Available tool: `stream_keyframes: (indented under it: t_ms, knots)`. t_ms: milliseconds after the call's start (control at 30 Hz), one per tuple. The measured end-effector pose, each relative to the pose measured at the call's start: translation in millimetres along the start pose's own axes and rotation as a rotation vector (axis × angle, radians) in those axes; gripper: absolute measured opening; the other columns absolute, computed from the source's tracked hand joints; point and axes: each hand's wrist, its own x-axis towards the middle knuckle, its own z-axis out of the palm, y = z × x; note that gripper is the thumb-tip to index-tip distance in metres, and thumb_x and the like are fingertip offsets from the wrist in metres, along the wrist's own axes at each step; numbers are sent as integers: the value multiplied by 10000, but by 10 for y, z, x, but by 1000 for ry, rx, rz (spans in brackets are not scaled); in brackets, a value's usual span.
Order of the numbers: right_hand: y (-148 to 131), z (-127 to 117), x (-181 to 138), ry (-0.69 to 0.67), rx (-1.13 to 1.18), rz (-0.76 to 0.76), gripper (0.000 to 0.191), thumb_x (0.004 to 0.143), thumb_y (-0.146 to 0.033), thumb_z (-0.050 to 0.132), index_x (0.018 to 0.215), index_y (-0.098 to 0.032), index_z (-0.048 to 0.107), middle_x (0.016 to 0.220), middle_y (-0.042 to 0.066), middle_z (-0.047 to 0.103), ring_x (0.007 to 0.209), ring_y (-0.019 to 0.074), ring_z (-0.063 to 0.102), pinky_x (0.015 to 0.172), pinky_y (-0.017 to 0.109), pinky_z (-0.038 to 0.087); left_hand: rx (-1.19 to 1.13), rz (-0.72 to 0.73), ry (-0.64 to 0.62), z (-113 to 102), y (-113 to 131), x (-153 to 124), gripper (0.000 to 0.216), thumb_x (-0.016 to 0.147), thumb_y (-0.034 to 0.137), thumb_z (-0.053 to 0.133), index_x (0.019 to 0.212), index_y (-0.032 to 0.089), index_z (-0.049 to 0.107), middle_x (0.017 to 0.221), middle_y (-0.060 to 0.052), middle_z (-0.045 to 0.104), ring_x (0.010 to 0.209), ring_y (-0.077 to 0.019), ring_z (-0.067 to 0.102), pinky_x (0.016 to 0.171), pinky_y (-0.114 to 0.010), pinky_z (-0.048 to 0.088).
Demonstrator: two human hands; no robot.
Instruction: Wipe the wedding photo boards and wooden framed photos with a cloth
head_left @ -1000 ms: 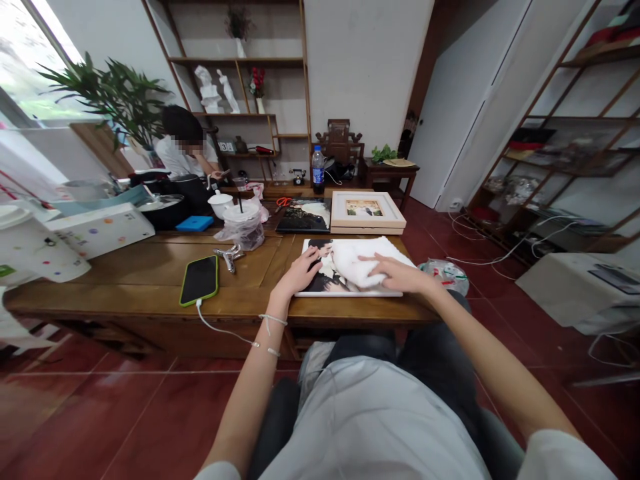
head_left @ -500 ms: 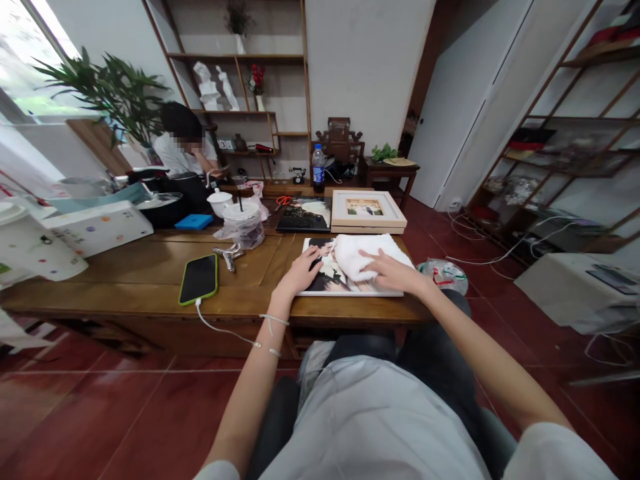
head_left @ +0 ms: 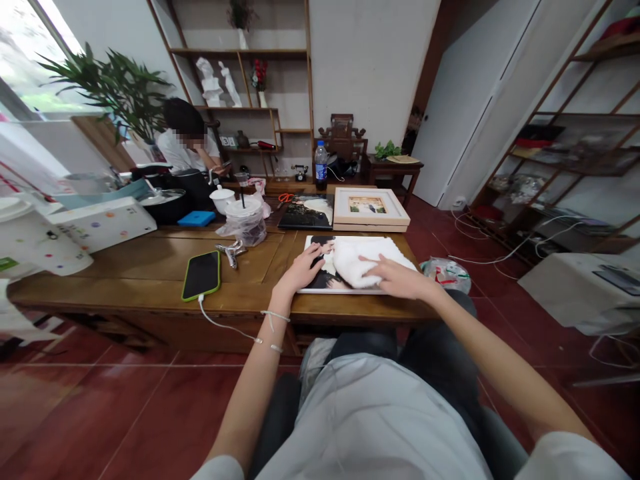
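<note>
A photo panel (head_left: 316,283) with a white edge lies flat at the front edge of the wooden table. My left hand (head_left: 301,268) rests on its left side, fingers stretched out over the dark part of the picture. On the panel's right half is a bunched white cloth (head_left: 350,261), which hides much of the print. My right hand (head_left: 397,277) lies on top of this cloth with its fingers apart, pressing it against the panel. The underside of the right hand is hidden.
Behind the panel are a framed picture (head_left: 373,207) and a dark photo panel (head_left: 305,212). To the left lie a phone (head_left: 201,275) on a cable, a metal fitting (head_left: 233,253) and a bagged drink cup (head_left: 245,223). A person (head_left: 187,143) sits across the table.
My right hand and the white cloth have slid slightly toward me over the panel. The left hand stays in place. The view has shifted a little.
</note>
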Motion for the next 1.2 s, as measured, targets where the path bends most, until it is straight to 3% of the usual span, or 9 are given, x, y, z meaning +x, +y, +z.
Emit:
stream_keyframes:
  t_ms: [167,300,500,600,700,833,1033,1133,1200]
  knots:
    - [523,-41,419,148,-44,111,585,721,-54,398,1233,-194,645,1380,75,570,1376,293,399,1143,587,184,7,-30,-13,-9,12,1,481,943,361,437,1351,125,530,1470,-144,445,1402,-242,359,1162,-387,278]
    - [633,-24,510,168,-62,99,564,735,-53,386,1223,-159,649,1384,111,560,1422,304,313,1132,642,112,9,-38,-6,1,0,4,466,945,370,440,1347,155,536,1476,-124,443,1402,-237,359,1163,-395,276]
    - [267,50,201,82,-54,37,617,676,-19,395,1208,-185,658,1363,112,579,1455,289,229,1116,676,102,26,-16,0,21,-26,16,475,944,366,437,1343,126,535,1467,-146,449,1395,-246,371,1162,-401,281]
    - [-53,131,-80,42,-64,24,619,665,-6,405,1204,-172,660,1452,134,480,1465,275,198,1134,652,106,34,-14,4,26,-32,14,466,946,359,435,1341,133,536,1473,-146,441,1395,-254,370,1157,-422,287]
    - [-323,234,-321,44,-67,-18,627,665,5,416,1196,-216,665,1527,84,376,1475,266,161,1141,647,106,40,-9,7,24,-28,8,463,948,352,434,1347,138,531,1476,-145,436,1398,-254,365,1154,-428,292]
    - [-433,310,-410,38,-62,-87,606,663,6,430,1160,-232,682,1532,48,371,1477,260,153,1153,640,71,34,3,8,19,-23,7,470,946,342,434,1347,118,529,1464,-156,450,1397,-257,365,1151,-422,300]
    - [-126,236,-53,56,-46,-31,621,665,6,423,1207,-189,655,1452,117,485,1461,229,223,1170,595,85,25,19,-6,34,-67,25,494,945,351,426,1358,96,516,1474,-169,431,1401,-260,358,1157,-424,290]
    - [91,162,228,88,-56,-11,528,758,-53,449,1221,-213,648,1384,101,562,1458,258,233,1147,633,88,15,19,-8,43,-99,31,488,942,367,434,1362,134,519,1481,-142,431,1407,-252,349,1161,-418,284]
    - [217,109,415,113,-60,16,401,857,-198,490,1225,-233,648,1356,95,588,1451,298,243,1121,668,107,4,23,-8,46,-110,31,487,940,377,438,1363,148,519,1485,-133,428,1408,-247,348,1162,-414,284]
